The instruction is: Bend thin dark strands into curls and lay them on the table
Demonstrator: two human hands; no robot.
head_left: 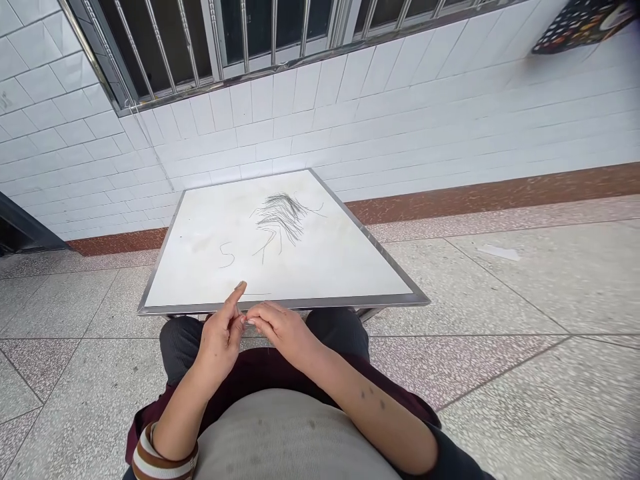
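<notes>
Both hands meet in the lower middle of the frame, just at the near rim of the white table (350,301). The left hand (223,337) has its forefinger lifted and the rest curled. The right hand (281,328) pinches its fingertips against the left's; whether a strand sits in that pinch cannot be told. The bundle of dark hairs (281,217) lies straight up-frame on the table's far half, well apart from them, fanned mostly crosswise, and slightly nearer the right hand.
</notes>
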